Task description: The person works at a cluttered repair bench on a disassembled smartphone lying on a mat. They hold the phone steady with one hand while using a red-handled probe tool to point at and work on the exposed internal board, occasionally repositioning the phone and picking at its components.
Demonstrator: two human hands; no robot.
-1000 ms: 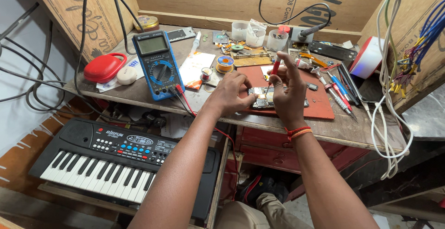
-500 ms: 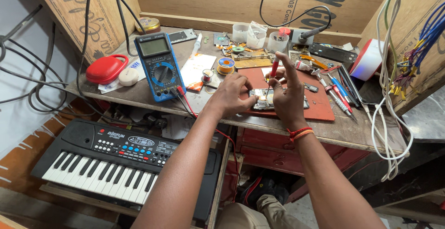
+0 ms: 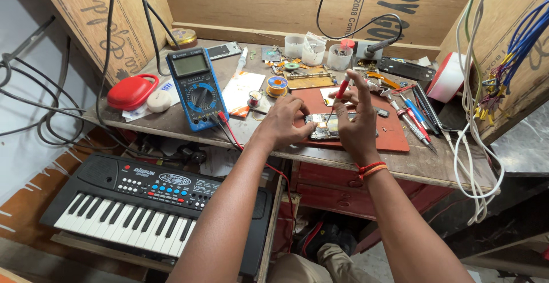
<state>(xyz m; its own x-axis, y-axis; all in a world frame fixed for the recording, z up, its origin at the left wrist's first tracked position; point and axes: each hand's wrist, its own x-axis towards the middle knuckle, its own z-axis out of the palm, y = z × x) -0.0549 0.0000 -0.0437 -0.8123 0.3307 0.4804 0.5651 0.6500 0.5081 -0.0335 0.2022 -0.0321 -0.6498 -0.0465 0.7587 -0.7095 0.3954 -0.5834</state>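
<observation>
We pinch the red-handled screwdriver (image 3: pixel 338 95) in our right hand (image 3: pixel 357 124), fingers clamped on its shaft, tip down for control | left hand (image 3: pixel 289 124) fingers close on the opened phone (image 3: pixel 327 127), steadying it on the red mat (image 3: pixel 389 128) | phone lies between both sets of fingertips, directly under the tip | multimeter (image 3: pixel 196 87) well left of our left fingers

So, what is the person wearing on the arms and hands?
Both arms are bare, with no sleeves in view and no gloves. The right wrist carries a red and orange thread band. The left hand and right hand show no rings or watch.
</observation>
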